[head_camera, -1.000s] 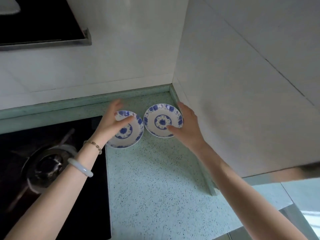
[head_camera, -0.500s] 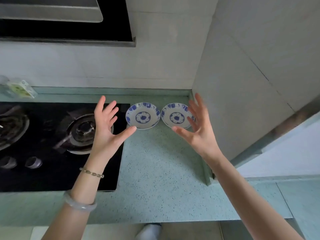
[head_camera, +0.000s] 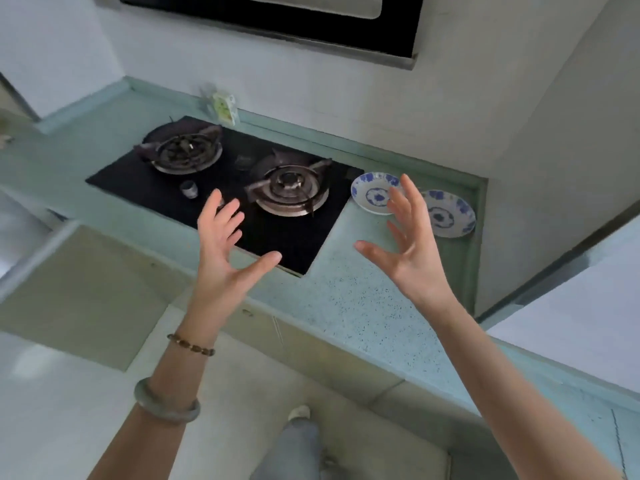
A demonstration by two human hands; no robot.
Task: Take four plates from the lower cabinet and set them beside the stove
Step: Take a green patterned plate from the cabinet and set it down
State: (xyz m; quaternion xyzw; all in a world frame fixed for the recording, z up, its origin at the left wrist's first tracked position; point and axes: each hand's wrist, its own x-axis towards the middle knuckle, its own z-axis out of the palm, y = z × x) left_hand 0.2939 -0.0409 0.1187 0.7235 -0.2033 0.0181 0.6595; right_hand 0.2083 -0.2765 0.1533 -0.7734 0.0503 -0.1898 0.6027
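Observation:
Two white plates with blue flower patterns lie side by side on the speckled green counter (head_camera: 349,306), right of the black gas stove (head_camera: 242,188). The left plate (head_camera: 372,197) touches the stove's edge; the right plate (head_camera: 450,216) sits by the wall corner. My left hand (head_camera: 225,251) hovers over the stove's front edge, fingers spread, holding nothing. My right hand (head_camera: 412,244) is raised above the counter, fingers spread and empty, partly covering both plates. The lower cabinet fronts (head_camera: 304,344) run below the counter.
A range hood (head_camera: 277,19) hangs above the stove. A small packet (head_camera: 225,107) leans against the back wall behind the left burner. A beige cabinet door (head_camera: 83,292) stands open at the lower left. A tall white panel (head_camera: 554,150) closes off the right.
Both hands let go of the plates and drew back toward me with fingers spread. My view pulled back and tilted, bringing the whole stove and the floor into sight.

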